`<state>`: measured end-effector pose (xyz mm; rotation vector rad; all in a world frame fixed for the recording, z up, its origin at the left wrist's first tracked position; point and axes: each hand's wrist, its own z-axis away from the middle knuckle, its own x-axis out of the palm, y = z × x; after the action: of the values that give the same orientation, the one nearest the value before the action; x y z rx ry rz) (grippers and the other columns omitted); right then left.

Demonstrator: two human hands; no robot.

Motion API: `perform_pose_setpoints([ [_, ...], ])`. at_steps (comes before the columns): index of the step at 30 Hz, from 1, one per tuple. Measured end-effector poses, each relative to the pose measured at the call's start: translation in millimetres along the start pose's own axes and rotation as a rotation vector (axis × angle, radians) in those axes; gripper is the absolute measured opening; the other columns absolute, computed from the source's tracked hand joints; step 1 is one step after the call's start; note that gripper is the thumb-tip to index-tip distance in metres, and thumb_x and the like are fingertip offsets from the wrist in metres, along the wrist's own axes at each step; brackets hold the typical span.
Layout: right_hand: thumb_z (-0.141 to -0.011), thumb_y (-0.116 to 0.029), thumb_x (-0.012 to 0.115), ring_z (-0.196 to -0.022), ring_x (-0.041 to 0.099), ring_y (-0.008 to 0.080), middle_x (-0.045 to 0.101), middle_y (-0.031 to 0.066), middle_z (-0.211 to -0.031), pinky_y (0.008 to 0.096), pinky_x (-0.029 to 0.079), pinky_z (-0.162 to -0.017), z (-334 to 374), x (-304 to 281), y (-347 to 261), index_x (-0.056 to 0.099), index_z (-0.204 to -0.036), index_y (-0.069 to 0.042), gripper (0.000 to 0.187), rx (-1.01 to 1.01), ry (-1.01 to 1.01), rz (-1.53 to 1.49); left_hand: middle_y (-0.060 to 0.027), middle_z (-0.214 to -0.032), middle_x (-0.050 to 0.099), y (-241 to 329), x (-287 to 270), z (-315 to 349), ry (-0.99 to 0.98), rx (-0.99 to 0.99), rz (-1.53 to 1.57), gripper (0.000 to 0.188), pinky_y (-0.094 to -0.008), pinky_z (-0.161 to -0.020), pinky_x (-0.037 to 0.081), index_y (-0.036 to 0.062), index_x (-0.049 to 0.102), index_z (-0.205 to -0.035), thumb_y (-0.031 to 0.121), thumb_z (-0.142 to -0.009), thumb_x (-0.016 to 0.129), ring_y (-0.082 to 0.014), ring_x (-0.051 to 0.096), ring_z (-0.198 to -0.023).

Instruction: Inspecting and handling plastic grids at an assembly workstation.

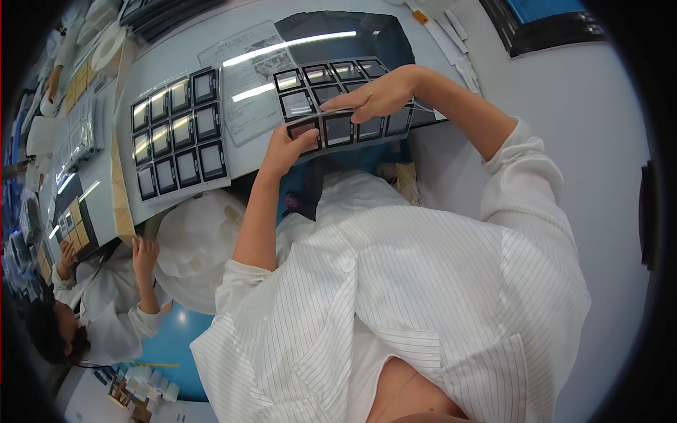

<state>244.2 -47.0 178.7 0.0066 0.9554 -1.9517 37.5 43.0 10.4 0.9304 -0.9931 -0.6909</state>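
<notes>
A clear tray (326, 150) with rows of black-framed rectangular pieces lies at the table's near edge and juts slightly over it. My left hand (285, 151) grips its near left corner, the thumb on top of a black-framed piece (331, 131) and the other fingers hidden below. Across the middle of the tray reaches my right hand (384, 95), palm down and fingers stretched out to the left. Whether those fingertips touch the pieces, I cannot tell. To the left lies a second tray (224, 151) with similar framed pieces, untouched by either hand.
A printed sheet under clear film (250, 84) lies between the trays. Behind is a dark mat (345, 39). White strips (458, 63) lie at the far right. At the left, a co-worker's hands (146, 255) are near a tan strip (118, 176) along the table. A tape roll (108, 55) stands farther back.
</notes>
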Motion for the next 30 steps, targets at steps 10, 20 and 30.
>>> perform_pose_setpoints([
  [10, -0.086, -0.012, 0.041, -0.141, 0.017, 0.0289, 0.017, 0.0179, -0.153, 0.0361, 0.016, -0.113, -6.8, 5.3, 13.6, 0.009, -0.147, 0.000, 0.070, -0.031, -0.032, -0.014, -0.0070, -0.099, 0.066, -8.5, 0.5, -2.5, 0.024, 0.037, -0.018, 0.021, -0.0289, -0.080, 0.054, -0.0034, 0.062, -0.106, 0.003, -0.086, 0.061, -0.0125, 0.062, -0.090],
  [20, -0.086, -0.018, 0.048, -0.120, 0.048, 0.0199, 0.036, 0.0114, -0.146, 0.0318, 0.037, -0.100, 14.1, -14.3, 24.5, 0.027, -0.146, -0.014, 0.063, -0.028, -0.114, -0.411, -0.0040, -0.097, 0.066, -38.7, -20.1, 1.0, 0.024, 0.109, -0.188, 0.022, -0.0256, -0.078, 0.052, -0.0011, 0.063, -0.107, 0.008, -0.088, 0.062, -0.0093, 0.061, -0.087],
  [30, -0.098, -0.023, 0.037, -0.084, 0.060, 0.0221, 0.061, 0.0121, -0.105, 0.0337, 0.048, -0.077, 24.2, -5.3, -1.5, 0.049, -0.126, -0.005, 0.035, 0.347, 0.368, 0.107, -0.0045, -0.094, 0.066, -24.4, 4.8, 26.0, -0.029, -0.088, 0.000, 0.024, -0.0285, -0.076, 0.053, -0.0003, 0.063, -0.104, 0.019, -0.090, 0.062, -0.0123, 0.063, -0.085],
])
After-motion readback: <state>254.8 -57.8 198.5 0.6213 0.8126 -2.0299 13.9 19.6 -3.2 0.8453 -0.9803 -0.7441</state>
